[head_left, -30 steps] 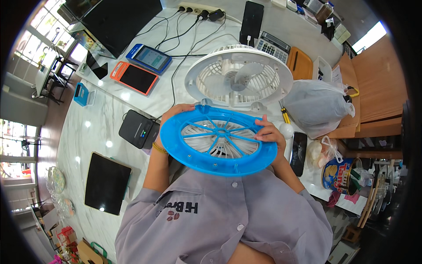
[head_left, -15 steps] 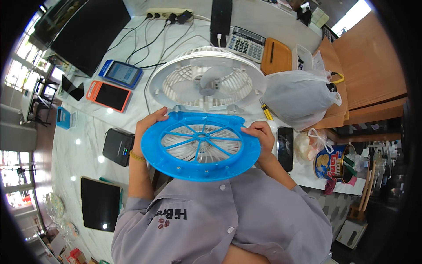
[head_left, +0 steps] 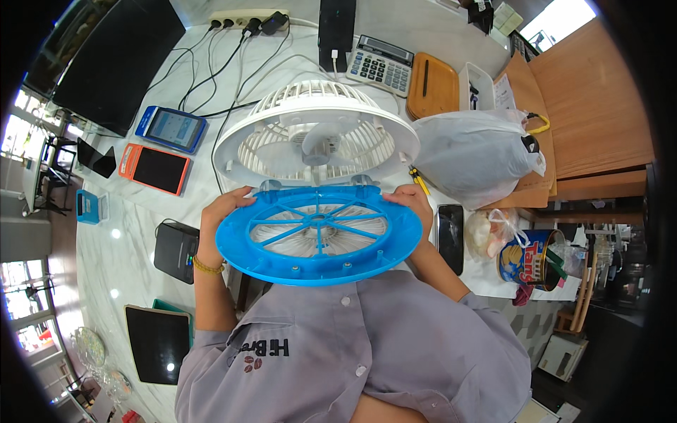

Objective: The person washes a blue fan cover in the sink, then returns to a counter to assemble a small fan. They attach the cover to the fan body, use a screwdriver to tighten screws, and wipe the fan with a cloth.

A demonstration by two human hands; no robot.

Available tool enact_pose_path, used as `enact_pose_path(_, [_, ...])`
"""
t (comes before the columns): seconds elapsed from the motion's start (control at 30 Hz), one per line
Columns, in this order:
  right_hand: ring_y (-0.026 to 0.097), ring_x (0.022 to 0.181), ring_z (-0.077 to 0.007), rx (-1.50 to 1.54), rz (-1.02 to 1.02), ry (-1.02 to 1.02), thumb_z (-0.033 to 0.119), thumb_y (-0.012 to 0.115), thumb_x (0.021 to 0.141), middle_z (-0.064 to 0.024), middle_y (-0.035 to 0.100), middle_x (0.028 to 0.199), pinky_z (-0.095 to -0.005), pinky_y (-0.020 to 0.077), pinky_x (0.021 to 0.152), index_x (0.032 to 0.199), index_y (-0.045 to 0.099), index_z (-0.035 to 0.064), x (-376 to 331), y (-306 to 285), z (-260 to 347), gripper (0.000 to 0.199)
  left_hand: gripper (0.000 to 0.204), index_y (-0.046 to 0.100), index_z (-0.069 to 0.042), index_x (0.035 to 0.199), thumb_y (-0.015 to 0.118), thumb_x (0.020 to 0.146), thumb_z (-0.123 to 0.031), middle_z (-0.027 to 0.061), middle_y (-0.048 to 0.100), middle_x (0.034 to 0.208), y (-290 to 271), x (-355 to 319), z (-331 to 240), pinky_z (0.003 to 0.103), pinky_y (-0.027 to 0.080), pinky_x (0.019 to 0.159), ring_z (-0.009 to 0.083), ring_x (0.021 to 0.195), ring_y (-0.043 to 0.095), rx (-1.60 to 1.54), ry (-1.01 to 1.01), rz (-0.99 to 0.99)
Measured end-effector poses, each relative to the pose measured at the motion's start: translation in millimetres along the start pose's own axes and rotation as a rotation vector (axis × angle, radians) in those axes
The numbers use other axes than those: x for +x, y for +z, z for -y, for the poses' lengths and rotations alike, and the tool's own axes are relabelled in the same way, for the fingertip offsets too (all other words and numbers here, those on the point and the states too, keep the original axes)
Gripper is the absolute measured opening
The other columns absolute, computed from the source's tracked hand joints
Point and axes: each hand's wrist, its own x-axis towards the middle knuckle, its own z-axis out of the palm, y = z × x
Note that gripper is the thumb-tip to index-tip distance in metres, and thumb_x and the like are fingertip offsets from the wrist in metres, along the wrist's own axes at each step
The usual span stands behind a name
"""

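A round blue fan cover (head_left: 270,266) with spokes over a pale grille spans the space in front of my body, inner side up. My left hand (head_left: 215,215) is closed on its left edge, thumb on top. At the right edge my right hand (head_left: 414,201) grips the same cover, its fingers partly hidden beneath. Just beyond lies the white fan housing (head_left: 233,156), tilted open toward me, with pale translucent blades (head_left: 323,139) around a grey hub. The cover's far edge meets the housing's near rim at two clear lugs; whether they are joined I cannot tell.
Right of the housing are a yellow-black screwdriver (head_left: 419,180), a white plastic bag (head_left: 472,151) and a phone (head_left: 450,240). A calculator (head_left: 381,67) and wooden tray (head_left: 431,92) stand behind. To the left are an orange-framed device (head_left: 156,168), a blue one (head_left: 173,128) and a black box (head_left: 176,250).
The blue cover and both hands have come closer to the white housing, and the cover looks more tilted. The housing leans further over. The whole view has shifted slightly.
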Motion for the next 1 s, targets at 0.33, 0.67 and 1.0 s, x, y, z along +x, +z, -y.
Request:
enact_pose_path(0.33, [0.059, 0.078, -0.0213, -0.018, -0.019, 0.030, 0.002, 0.075, 0.067, -0.0107, 0.055, 0.090, -0.0275, 0.0476, 0.069, 0.094, 0.067, 0.0049, 2, 3, -5, 0.028, 0.032, 0.069, -0.002, 0.095, 0.069, 0.068, -0.018, 0.0177, 0.066, 0.104, -4, 10, -10, 0.036, 0.050, 0.085, 0.0323, 0.097, 0.064, 0.186, 0.124, 0.007])
enact_pose_path(0.67, [0.058, 0.078, -0.0216, 0.031, -0.029, 0.108, 0.001, 0.073, 0.068, -0.0111, 0.054, 0.089, -0.0277, 0.0480, 0.069, 0.094, 0.066, 0.0031, 1, 9, -12, 0.027, 0.027, 0.069, -0.004, 0.089, 0.068, 0.068, -0.021, 0.0165, 0.068, 0.094, -4, 13, 2, 0.036, 0.051, 0.077, 0.0317, 0.087, 0.065, 0.251, 0.167, -0.002])
enact_pose_path(1.0, [0.057, 0.083, -0.0214, 0.215, -0.088, 0.308, 0.002, 0.072, 0.076, -0.0116, 0.056, 0.091, -0.0296, 0.0475, 0.073, 0.099, 0.059, 0.0022, -14, 11, -29, 0.026, 0.021, 0.069, -0.006, 0.091, 0.070, 0.071, -0.012, 0.0126, 0.069, 0.092, -7, 12, 6, 0.034, 0.053, 0.074, 0.0282, 0.084, 0.067, 0.269, -0.002, 0.013])
